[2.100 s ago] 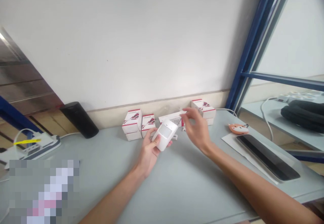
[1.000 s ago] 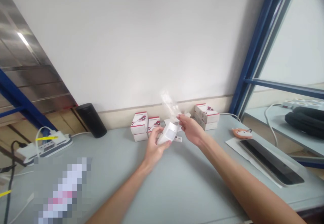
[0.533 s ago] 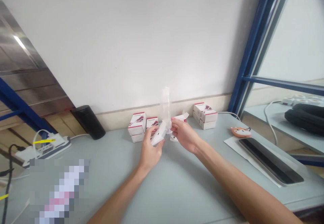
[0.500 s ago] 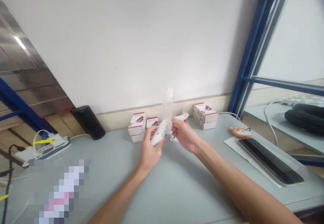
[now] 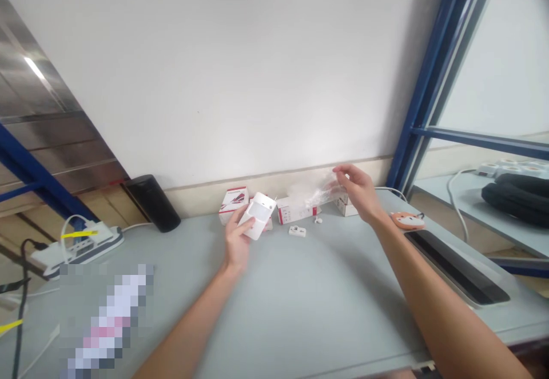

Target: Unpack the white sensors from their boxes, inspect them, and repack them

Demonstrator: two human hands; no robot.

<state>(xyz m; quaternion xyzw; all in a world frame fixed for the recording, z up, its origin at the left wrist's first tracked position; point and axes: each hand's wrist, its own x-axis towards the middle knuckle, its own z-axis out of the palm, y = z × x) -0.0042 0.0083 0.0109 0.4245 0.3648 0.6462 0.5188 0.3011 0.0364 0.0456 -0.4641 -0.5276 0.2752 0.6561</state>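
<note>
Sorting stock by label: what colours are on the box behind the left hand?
The box is white with red stripes, clearest in the head view.

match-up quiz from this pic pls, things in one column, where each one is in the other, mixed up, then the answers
Things
1. white sensor
2. clear plastic bag
3. small white plastic piece
4. black cylinder

Places
A. on the table in front of the white boxes
B. near the wall, left of the boxes
C. in the left hand
D. at the fingers of the right hand

Pairs: 1-C, 2-D, 3-A, 4-B
</note>
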